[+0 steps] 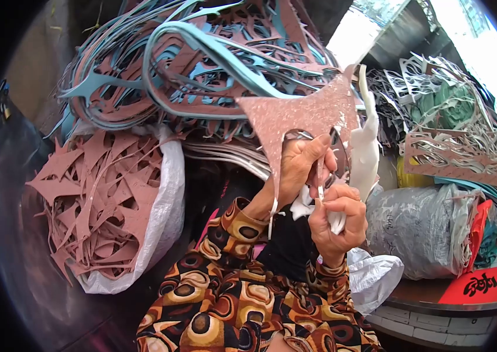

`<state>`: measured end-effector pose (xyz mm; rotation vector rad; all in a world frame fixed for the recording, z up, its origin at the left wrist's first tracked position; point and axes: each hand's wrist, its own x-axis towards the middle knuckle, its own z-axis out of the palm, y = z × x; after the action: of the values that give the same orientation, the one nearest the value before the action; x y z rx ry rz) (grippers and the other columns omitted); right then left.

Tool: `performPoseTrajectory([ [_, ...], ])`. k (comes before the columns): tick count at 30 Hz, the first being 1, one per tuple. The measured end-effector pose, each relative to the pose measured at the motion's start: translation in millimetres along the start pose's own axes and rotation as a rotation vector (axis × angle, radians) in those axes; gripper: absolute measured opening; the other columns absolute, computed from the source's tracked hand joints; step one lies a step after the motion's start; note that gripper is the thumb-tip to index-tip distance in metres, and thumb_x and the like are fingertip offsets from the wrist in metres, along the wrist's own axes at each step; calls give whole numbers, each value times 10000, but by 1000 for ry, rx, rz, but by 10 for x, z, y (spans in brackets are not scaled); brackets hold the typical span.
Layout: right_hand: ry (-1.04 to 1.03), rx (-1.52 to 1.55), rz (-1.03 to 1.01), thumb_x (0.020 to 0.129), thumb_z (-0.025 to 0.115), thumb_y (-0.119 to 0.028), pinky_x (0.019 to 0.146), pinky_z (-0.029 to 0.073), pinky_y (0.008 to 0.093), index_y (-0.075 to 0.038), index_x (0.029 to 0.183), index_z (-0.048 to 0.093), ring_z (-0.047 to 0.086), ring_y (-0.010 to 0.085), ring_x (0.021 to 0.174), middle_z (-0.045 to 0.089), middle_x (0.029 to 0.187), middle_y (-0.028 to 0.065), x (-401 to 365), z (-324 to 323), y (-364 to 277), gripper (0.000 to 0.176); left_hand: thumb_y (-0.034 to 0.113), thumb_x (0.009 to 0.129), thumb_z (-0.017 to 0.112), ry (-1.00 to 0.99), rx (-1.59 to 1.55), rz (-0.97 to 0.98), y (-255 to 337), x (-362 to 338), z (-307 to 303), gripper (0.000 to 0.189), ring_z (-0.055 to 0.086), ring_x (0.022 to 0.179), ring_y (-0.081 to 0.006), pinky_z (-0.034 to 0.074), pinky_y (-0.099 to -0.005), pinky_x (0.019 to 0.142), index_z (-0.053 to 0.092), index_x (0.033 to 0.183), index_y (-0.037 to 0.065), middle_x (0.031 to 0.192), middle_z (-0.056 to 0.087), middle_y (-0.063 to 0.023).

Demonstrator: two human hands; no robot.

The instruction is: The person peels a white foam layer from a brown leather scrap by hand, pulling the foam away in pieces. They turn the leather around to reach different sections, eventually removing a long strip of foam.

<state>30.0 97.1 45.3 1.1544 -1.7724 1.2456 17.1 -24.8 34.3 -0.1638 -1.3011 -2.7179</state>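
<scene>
A pinkish-brown scrap sheet (313,111) with cut-out holes and pointed ends is raised in front of me, flecked with white bits. My left hand (304,161) is closed on it, with fingers through one of the cut-outs and the thumb on top. Just below and to the right, my right hand (339,220) is closed in a pinch on white soft material at the sheet's lower edge. A white foam-like layer (366,149) hangs along the sheet's right side, partly separated from it. A further white piece (302,204) shows between the hands.
On the left stands a white woven sack (169,182) full of pinkish-brown scraps (102,193). Behind it rises a large heap of blue and brown cut-out strips (201,64). A plastic-wrapped bundle (415,232), more cut sheets (462,155) and red paper (483,284) are on the right.
</scene>
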Motion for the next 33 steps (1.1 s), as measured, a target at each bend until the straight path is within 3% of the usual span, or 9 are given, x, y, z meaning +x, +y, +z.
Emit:
performPoseTrajectory([
  [3, 101, -38, -12, 641, 593, 125, 656, 489, 359, -8, 805, 485, 550, 225, 612, 565, 706, 111, 24, -144, 92, 237, 403, 953, 408, -149, 39, -43, -40, 215, 193, 500, 443, 357, -95, 349, -197, 338, 573, 737, -16, 505, 509, -33],
  [8, 146, -120, -23, 641, 576, 126, 661, 485, 346, -9, 812, 483, 543, 224, 614, 553, 707, 102, 26, -484, 179, 237, 392, 949, 424, -228, -46, -96, -277, 716, 465, 481, 431, 343, -104, 330, -211, 325, 572, 717, -2, 504, 511, -28],
  [11, 154, -163, 162, 660, 590, 105, 662, 477, 301, -18, 835, 491, 569, 240, 657, 574, 779, 126, 6, -686, 240, 236, 401, 941, 439, -327, -106, -143, -417, 872, 673, 480, 451, 354, -96, 348, -202, 317, 582, 724, -3, 522, 525, -28],
  [14, 261, -283, 198, 673, 595, 88, 689, 471, 300, -24, 847, 497, 586, 239, 738, 579, 840, 144, 24, -875, 375, 229, 421, 929, 458, -345, -52, -246, -503, 915, 917, 484, 481, 378, -83, 376, -189, 314, 590, 733, -1, 540, 538, -25],
  [18, 168, -457, 205, 691, 592, 85, 722, 466, 313, -29, 878, 502, 584, 242, 796, 575, 901, 140, 77, -1114, 456, 238, 442, 913, 481, -407, -2, -299, -685, 970, 1134, 489, 495, 384, -83, 396, -187, 322, 594, 726, 4, 549, 538, -18],
  [20, 167, -469, 225, 690, 596, 92, 716, 468, 312, -32, 882, 500, 585, 245, 791, 578, 911, 131, 66, -1224, 446, 248, 441, 910, 490, -399, 111, -234, -765, 959, 1231, 481, 496, 382, -89, 405, -195, 337, 594, 724, 11, 544, 533, -15],
  [28, 74, -652, 272, 662, 622, 110, 679, 481, 321, -31, 842, 521, 605, 278, 752, 591, 858, 130, -10, -1536, 312, 250, 429, 921, 482, -541, 161, -175, -968, 882, 1474, 456, 515, 427, -82, 428, -198, 389, 594, 735, 28, 554, 543, -11],
  [33, 50, -652, 288, 636, 613, 127, 655, 487, 319, -22, 811, 524, 613, 276, 725, 599, 816, 125, -62, -1577, 258, 247, 412, 932, 466, -524, 95, -211, -1026, 791, 1509, 451, 516, 423, -87, 425, -200, 384, 591, 735, 27, 541, 548, -20],
])
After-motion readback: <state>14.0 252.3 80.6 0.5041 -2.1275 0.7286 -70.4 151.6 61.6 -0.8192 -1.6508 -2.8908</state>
